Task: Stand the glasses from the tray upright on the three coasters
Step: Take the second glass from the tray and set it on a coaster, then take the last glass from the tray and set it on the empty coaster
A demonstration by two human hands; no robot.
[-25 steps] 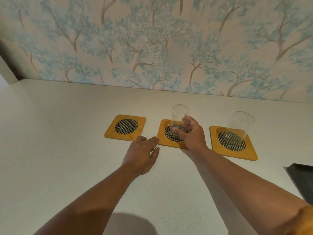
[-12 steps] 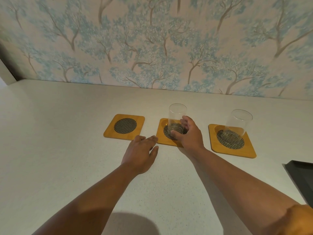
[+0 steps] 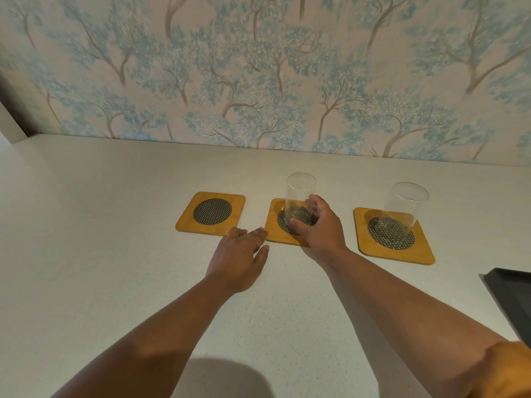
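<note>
Three yellow-brown square coasters with dark woven centres lie in a row on the pale counter. The left coaster point(image 3: 211, 213) is bare. A clear glass point(image 3: 300, 193) stands upright on the middle coaster point(image 3: 273, 231), and my right hand point(image 3: 323, 225) wraps its lower part with thumb and fingers. Another clear glass point(image 3: 403, 209) stands upright on the right coaster point(image 3: 422, 248). My left hand point(image 3: 240, 258) rests flat on the counter, fingers spread, its fingertips at the middle coaster's left front edge.
A dark tray point(image 3: 510, 297) shows its corner at the right edge; what it holds is out of view. A wall with tree-patterned wallpaper point(image 3: 258, 76) rises behind the counter point(image 3: 86, 225).
The glass in my right hand has settled lower onto the middle coaster and stands straighter. My left hand has stayed in place.
</note>
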